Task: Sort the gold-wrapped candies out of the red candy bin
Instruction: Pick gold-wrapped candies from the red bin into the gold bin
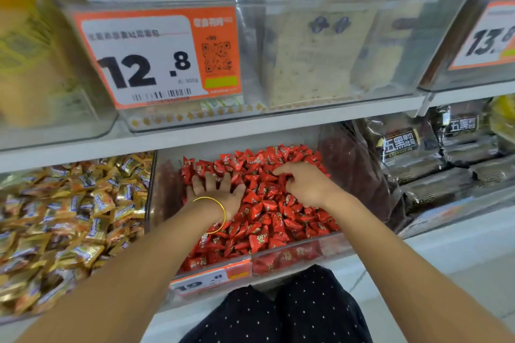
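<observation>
Both hands were in the red candy bin point(292, 257), which sat in the middle of the lower shelf point(446, 234) with its clear front wall at the shelf's front edge; red candies point(267, 211) were heaped to the brim, piled highest toward the back. The left hand point(214, 189) lay palm-down on the left side of the heap, fingers spread and fairly straight, tips sunk among the wrappers, gripping nothing that showed; a gold bangle point(217, 211) ringed its wrist. The right hand point(303, 184) pressed onto the heap further back and to the right, fingers bent down into the candies; whether it had hold of one could not be told. The gold-wrapped candies point(69, 217) filled the neighbouring bin at the left end of the shelf, just beside the red bin's left wall. Dark bread packs point(404, 153) were stacked toward the right end. A small price tag point(206, 281) clung to the red bin's front; a big orange one reading 12.8 point(156, 58) hung on a clear box on the upper shelf. A dark dotted garment point(292, 309) showed below the shelf's front edge.
</observation>
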Motion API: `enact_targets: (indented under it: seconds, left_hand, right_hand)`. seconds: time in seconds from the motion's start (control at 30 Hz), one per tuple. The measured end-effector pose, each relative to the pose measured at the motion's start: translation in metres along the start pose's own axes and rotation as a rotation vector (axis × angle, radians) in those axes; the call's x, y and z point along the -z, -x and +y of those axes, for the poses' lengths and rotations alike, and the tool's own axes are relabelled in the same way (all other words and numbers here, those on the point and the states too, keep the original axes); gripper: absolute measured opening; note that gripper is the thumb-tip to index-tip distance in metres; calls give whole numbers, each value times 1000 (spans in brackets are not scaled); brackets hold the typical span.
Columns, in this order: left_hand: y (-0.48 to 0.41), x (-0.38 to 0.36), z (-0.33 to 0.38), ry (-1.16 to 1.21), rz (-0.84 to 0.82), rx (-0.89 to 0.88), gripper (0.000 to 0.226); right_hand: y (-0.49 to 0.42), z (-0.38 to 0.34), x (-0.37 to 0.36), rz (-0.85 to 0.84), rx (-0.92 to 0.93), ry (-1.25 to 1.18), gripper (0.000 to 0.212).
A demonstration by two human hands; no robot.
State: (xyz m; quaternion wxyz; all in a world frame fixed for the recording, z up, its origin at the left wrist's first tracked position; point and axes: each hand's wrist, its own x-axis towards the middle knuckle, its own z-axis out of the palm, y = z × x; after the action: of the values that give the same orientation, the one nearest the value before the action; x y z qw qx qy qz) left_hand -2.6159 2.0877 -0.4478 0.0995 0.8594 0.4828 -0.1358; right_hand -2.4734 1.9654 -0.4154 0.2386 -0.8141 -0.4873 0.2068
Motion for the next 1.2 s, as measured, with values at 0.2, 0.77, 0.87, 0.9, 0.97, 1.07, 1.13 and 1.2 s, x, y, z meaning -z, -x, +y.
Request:
enact_targets:
  seconds: [0.2, 0.77, 0.87, 0.9, 0.97, 1.07, 1.13, 1.2]
  left_hand:
    - [28, 2, -1, 63, -53, -111, 60]
    - [106, 54, -241, 19, 572, -90, 44]
    - [93, 46, -236, 90, 636, -171, 46]
    - [88, 40, -228, 70, 621, -231, 50]
    - [75, 24, -215, -31, 477, -263, 53]
    - [57, 7, -229, -111, 299, -175, 54]
    - [50, 7, -249, -143, 268, -136, 53]
    - [49, 9, -272, -154, 220, -81, 54]
  right_hand:
    - [6, -14, -7, 107, 10, -142, 35]
    - [26, -246, -86, -32, 352, -135, 26]
    - [9, -256, -96, 49, 311, 40, 36]
    - [5, -254, -100, 59, 307, 80, 39]
    - [-2, -246, -117, -16, 272, 174, 45]
    - [-10, -233, -154, -126, 118, 301, 52]
    - [-16, -237, -177, -82, 78, 308, 55]
    - [-18, -250, -196, -29, 118, 335, 57]
